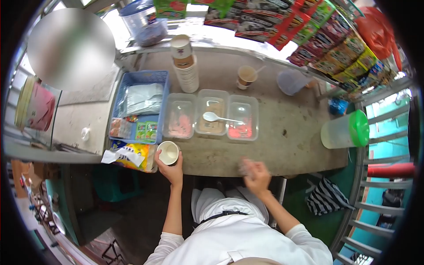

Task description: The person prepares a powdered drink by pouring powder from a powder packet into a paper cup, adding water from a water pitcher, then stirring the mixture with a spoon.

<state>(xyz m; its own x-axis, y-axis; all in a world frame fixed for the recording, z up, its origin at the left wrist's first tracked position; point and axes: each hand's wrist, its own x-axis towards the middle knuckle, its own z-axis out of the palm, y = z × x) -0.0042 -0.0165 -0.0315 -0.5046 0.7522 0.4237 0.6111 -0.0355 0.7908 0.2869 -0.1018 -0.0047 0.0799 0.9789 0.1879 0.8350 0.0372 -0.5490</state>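
Note:
My left hand (170, 170) grips a small white paper cup (168, 152) at the near edge of the stone counter (287, 132). My right hand (255, 174) is blurred above the counter's near edge; its fingers look partly curled and I cannot tell if they hold anything. Beyond the hands stand three clear lidded tubs (211, 115) side by side, holding pink, brown and red contents. A white plastic spoon (216, 117) lies across the middle and right lids.
A blue basket (140, 78) of packets sits at the left, a yellow bag (132, 155) in front of it. A stack of paper cups (185, 64), a filled cup (246, 76), an upturned plastic cup (292, 81) and a green-lidded jug (345, 130) stand around. Snack packets (335, 39) hang above.

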